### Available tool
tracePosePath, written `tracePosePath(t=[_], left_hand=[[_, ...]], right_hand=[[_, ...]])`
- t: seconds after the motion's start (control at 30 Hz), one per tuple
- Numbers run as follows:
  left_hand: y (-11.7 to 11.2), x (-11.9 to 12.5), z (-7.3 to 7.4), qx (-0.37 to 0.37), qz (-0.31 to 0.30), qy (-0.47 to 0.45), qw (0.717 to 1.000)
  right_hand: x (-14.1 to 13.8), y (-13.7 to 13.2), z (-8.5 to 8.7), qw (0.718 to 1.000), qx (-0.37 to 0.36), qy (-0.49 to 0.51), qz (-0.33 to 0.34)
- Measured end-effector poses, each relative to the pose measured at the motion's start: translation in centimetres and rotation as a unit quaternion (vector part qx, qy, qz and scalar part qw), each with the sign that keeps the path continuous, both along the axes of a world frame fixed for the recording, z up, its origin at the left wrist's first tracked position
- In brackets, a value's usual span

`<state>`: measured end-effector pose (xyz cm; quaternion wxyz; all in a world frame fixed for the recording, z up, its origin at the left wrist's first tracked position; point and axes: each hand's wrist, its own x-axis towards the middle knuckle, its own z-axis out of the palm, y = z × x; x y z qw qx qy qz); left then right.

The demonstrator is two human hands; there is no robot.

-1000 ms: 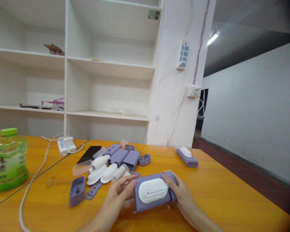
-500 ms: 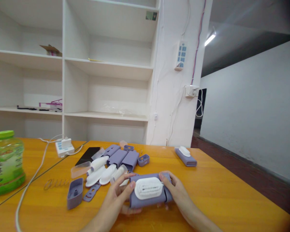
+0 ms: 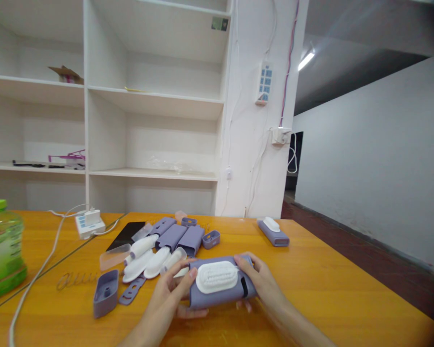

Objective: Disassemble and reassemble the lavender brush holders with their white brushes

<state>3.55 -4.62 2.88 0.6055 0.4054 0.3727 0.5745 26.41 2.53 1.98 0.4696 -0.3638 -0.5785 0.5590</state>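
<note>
Both my hands hold a purple plastic case above the front of the table. A white oval piece with a ridged, bristle-like middle sits on its upper face. My left hand grips the left end, thumb on top and fingers beneath. My right hand wraps the right end, its thumb near the oval's right edge. Beside that thumb shows a black gap in the case. Left of my hands lie white oval pieces, purple sleeves, a purple end cup and a flat slotted strip.
A similar purple case with a white oval lies at the back right. Clear covers, metal springs and a black flat panel are around the pile. A green-lidded jar, cable and power strip stand left.
The view has swung slightly right, so the surroundings sit further left. A black gap now shows near the case's right end, where a thin dark seam was. Both hands keep their hold.
</note>
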Motion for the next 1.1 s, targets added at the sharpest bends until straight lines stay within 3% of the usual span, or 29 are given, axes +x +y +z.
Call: tracePosePath(t=[0.23, 0.53, 0.6, 0.7, 0.77, 0.83, 0.93, 1.1], left_hand=[[-0.8, -0.1, 0.2, 0.022, -0.08, -0.07, 0.994], [-1.0, 0.8, -0.5, -0.006, -0.062, 0.001, 0.998], [-1.1, 0.8, -0.1, -0.02, -0.062, 0.002, 0.998], [-1.5, 0.6, 0.4, -0.038, -0.073, 0.002, 0.997], [-1.4, 0.4, 0.3, -0.035, -0.06, 0.003, 0.998], [-1.1, 0.2, -0.1, -0.029, -0.031, 0.012, 0.999], [-0.1, -0.3, -1.2, -0.038, 0.009, 0.035, 0.999], [1.4, -1.2, -2.8, -0.062, 0.042, 0.041, 0.996]], right_hand=[[0.2, 0.1, -0.1, 0.998, -0.045, 0.051, -0.008], [-0.7, -0.8, -1.3, 0.995, -0.05, 0.035, 0.085], [-0.7, -0.8, -1.1, 0.995, -0.052, 0.045, 0.074], [-0.3, -0.6, -0.6, 0.996, -0.048, 0.073, 0.005], [0.1, -0.4, -0.2, 0.996, -0.054, 0.077, -0.013], [0.6, -0.2, 0.0, 0.995, -0.068, 0.07, 0.017], [1.2, 0.0, 0.0, 0.994, -0.071, 0.064, 0.057], [1.5, 0.5, -0.4, 0.997, -0.053, 0.017, 0.056]])
